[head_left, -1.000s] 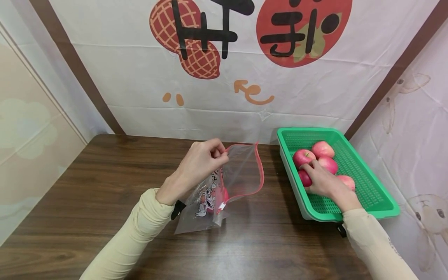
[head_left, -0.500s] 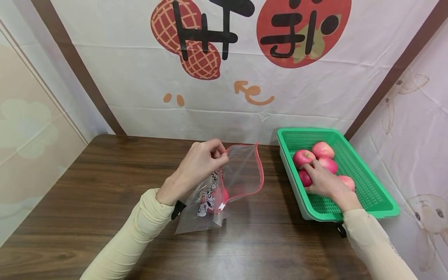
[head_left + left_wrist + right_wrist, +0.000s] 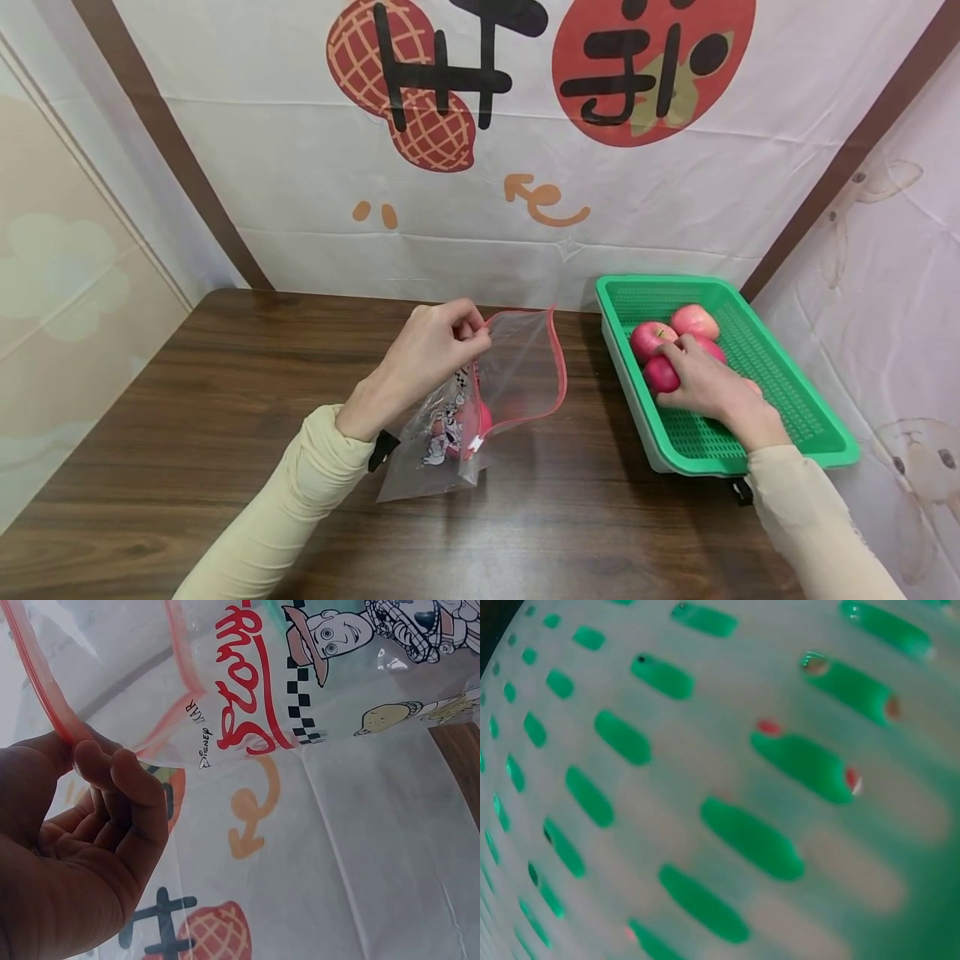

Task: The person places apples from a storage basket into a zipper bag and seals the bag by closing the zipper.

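My left hand (image 3: 423, 354) pinches the red zip edge of a clear printed zip bag (image 3: 521, 362), whose mouth gapes toward the right. Through the bag's side something pinkish-red shows near its bottom. The left wrist view shows thumb and fingertips on the red edge of the bag (image 3: 330, 712), beside cartoon print. Over on the right, my right hand (image 3: 708, 383) grips a red apple (image 3: 662, 375) inside the green basket (image 3: 813, 417). Other apples, such as one at the left (image 3: 651, 340) and one behind (image 3: 695, 321), lie around it. Basket holes fill the right wrist view.
The basket has a pale outer shell (image 3: 633, 400) and stands at the right of the dark wooden table (image 3: 187, 417). A printed white cloth (image 3: 300, 192) hangs behind the table, with another cloth (image 3: 900, 333) at the right.
My right hand has lifted slightly within the basket, and the apple it grips has shifted a little up and to the right. The left hand and bag hold their place.
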`<move>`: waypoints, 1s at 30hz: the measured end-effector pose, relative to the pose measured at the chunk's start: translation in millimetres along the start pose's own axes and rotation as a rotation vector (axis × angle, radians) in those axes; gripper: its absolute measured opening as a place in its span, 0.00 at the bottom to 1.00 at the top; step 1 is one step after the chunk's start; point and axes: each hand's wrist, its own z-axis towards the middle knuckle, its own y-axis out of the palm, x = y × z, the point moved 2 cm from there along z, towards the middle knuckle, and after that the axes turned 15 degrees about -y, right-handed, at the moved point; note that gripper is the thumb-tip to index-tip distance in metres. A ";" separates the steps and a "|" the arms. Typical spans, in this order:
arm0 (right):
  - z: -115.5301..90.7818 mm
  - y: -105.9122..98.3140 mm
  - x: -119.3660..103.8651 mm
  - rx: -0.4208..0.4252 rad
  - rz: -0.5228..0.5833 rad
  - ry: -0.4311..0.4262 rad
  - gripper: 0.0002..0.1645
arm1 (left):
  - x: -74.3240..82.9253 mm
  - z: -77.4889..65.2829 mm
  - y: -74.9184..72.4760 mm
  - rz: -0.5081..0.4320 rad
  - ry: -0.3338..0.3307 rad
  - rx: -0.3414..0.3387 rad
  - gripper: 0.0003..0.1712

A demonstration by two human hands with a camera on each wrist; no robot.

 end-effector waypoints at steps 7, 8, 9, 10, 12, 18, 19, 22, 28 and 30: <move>-2.4 -4.5 0.2 -0.005 0.017 0.036 0.38 | 1.8 -0.2 -0.9 -0.002 0.018 0.002 0.05; -2.6 -5.5 -0.2 -0.005 0.018 0.040 0.39 | 1.9 -0.2 -0.8 -0.003 0.014 0.001 0.05; -2.7 -6.5 -0.5 -0.002 0.018 0.043 0.39 | 2.1 -0.4 -0.8 -0.004 0.012 0.000 0.05; -2.7 -7.6 -1.4 0.001 0.020 0.042 0.39 | 2.1 -0.5 -0.7 -0.004 0.008 -0.002 0.05; -2.5 -9.6 -2.3 0.009 0.015 0.032 0.41 | 2.2 -0.7 -0.1 -0.005 0.000 -0.006 0.05; -2.1 -15.1 -5.1 0.005 -0.005 0.029 0.48 | 2.0 -0.5 1.9 -0.002 0.000 -0.008 0.05; -1.9 -15.9 -5.4 0.003 -0.005 0.030 0.49 | 2.0 -0.5 2.1 -0.002 0.000 -0.009 0.05; -1.4 -18.3 -6.2 0.002 -0.004 0.029 0.49 | 2.1 -0.5 2.3 -0.004 -0.004 -0.012 0.05; -2.5 -23.1 -9.0 0.010 0.002 0.022 0.47 | 2.2 -0.7 2.0 -0.005 -0.010 -0.014 0.05; -2.9 -24.8 -10.0 0.016 0.005 0.021 0.45 | 2.3 -0.7 1.7 -0.004 -0.006 -0.012 0.05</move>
